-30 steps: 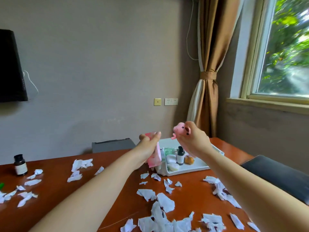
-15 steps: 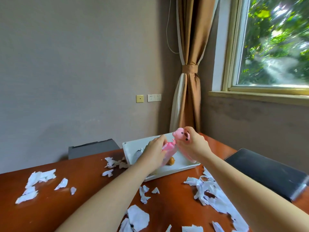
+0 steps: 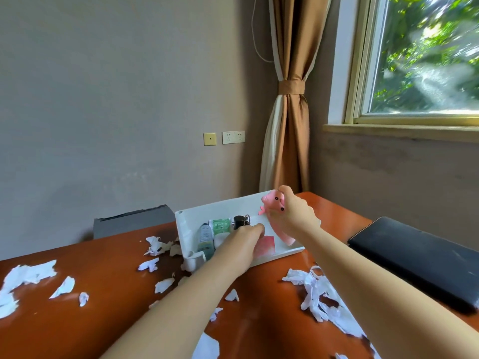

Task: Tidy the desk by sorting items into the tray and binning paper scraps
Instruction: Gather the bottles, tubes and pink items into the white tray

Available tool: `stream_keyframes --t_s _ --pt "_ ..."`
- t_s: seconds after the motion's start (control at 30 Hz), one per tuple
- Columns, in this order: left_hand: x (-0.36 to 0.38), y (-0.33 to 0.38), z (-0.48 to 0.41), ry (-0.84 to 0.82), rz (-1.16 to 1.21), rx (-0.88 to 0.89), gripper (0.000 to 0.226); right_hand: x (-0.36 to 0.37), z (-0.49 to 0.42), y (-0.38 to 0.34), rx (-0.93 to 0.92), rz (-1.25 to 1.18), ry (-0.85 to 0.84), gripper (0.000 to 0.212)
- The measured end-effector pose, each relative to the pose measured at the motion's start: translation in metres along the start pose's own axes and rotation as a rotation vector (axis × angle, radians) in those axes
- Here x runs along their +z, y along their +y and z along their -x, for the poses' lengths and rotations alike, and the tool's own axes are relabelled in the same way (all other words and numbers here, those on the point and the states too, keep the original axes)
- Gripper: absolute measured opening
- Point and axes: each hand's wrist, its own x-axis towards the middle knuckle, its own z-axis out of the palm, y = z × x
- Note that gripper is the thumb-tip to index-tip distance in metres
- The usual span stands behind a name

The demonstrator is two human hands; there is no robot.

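The left hand (image 3: pixel 242 240) is low inside the white tray (image 3: pixel 184 224), fingers bent down at the edge of a pink packet (image 3: pixel 265 246); whether it holds the packet I cannot tell. The right hand (image 3: pixel 294 216) grips a pink pig toy (image 3: pixel 273 203) above the tray's far right part. The left wrist hides the tray's near side. In the tray also lie a dark tube (image 3: pixel 204 237), a green packet (image 3: pixel 220 225) and a black bottle (image 3: pixel 239 221). Paper scraps (image 3: pixel 317 288) lie around on the desk (image 3: pixel 108 307), and a black case (image 3: pixel 414 255) is at the right.

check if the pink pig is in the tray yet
Out: the right hand holds the pink pig above the white tray.
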Motion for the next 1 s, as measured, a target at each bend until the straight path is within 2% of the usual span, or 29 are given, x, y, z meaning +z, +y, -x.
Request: stream_keyframes --t_s 0.1,0.13,0.23,0.37,0.57,0.7,0.8,0.9,1.0 --pt "0.005 -0.007 -0.001 -0.001 0.038 0.015 0.041 0.005 0.0 0.004 -0.021 0.067 -0.059 0.013" --pt "0.005 -0.008 0.0 -0.011 0.008 0.045 0.039 0.009 0.0 0.006 -0.029 0.077 -0.067 0.012" --pt "0.006 -0.012 0.008 0.011 -0.041 0.086 0.031 0.017 0.0 0.009 -0.003 0.01 -0.037 0.02" --pt "0.009 -0.016 0.017 -0.013 -0.092 0.098 0.03 0.029 0.0 0.011 0.086 0.09 -0.072 0.04" --pt "0.006 -0.015 0.02 -0.033 -0.094 0.064 0.016 0.038 0.001 0.008 0.159 0.082 -0.158 0.033" --pt "-0.006 -0.003 0.029 -0.017 -0.111 0.058 0.021 0.031 0.01 0.008 0.124 0.102 -0.114 0.027" --pt "-0.021 0.004 0.036 -0.008 -0.115 0.068 0.023 0.016 0.022 0.001 0.016 0.22 -0.127 0.015" --pt "-0.041 0.008 0.049 -0.047 -0.107 0.042 0.03 0.003 0.033 -0.01 0.001 0.234 -0.072 0.031" --pt "-0.063 0.011 0.066 -0.036 -0.115 0.006 0.028 -0.009 0.046 -0.027 -0.052 0.263 -0.09 0.023"
